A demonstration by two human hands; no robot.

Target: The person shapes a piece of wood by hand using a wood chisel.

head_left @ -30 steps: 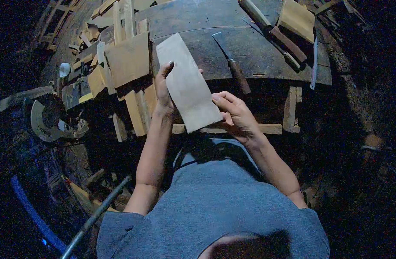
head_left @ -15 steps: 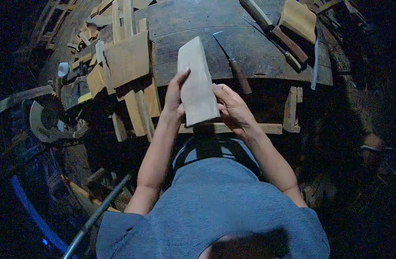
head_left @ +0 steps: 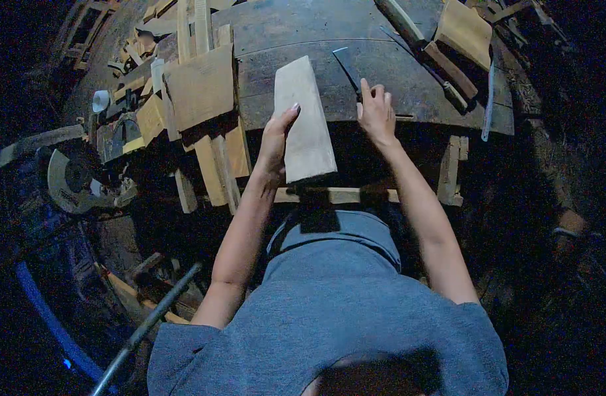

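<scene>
Pale wooden block [head_left: 308,129] in grasp of left hand [head_left: 276,137]; knife [head_left: 347,69] at right hand [head_left: 379,119], grip unclear

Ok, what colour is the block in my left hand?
The block in your left hand is pale cream, nearly white; it shows best in the head view.

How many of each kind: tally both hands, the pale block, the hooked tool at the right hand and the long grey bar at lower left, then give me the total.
Hands: 2 (left hand, right hand)
Block: 1
Hooked tool: 1
Bar: 1
Total: 5
</scene>
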